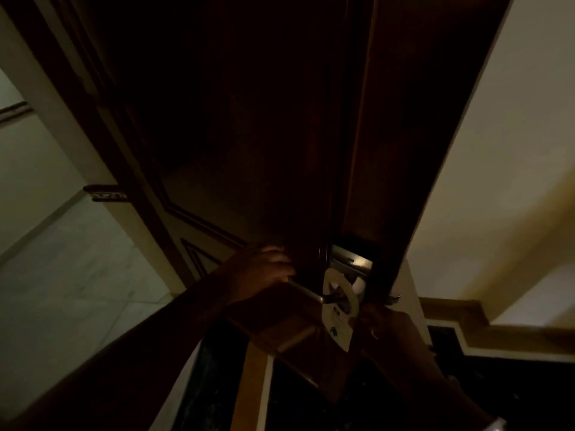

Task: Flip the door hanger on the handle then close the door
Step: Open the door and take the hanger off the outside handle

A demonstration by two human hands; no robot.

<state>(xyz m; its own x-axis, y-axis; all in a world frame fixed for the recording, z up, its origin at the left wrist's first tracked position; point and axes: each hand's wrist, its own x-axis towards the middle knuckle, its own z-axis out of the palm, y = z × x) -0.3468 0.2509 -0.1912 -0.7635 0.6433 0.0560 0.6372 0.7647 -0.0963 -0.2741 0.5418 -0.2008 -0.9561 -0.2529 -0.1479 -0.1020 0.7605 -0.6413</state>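
Observation:
A dark wooden door [249, 135] fills the middle of the dim view, seen from below and edge-on. Its metal lever handle [306, 290] sticks out near the lock plate [351, 259]. A white door hanger [339, 318] hangs around the handle. My left hand [258, 275] is closed on the outer end of the handle. My right hand [381, 325] pinches the right edge of the hanger just below the handle.
The door frame [435, 150] runs up the right side next to a cream wall [513, 150]. A pale tiled floor [62, 275] lies to the left. A dark bordered floor strip [497, 346] shows at lower right.

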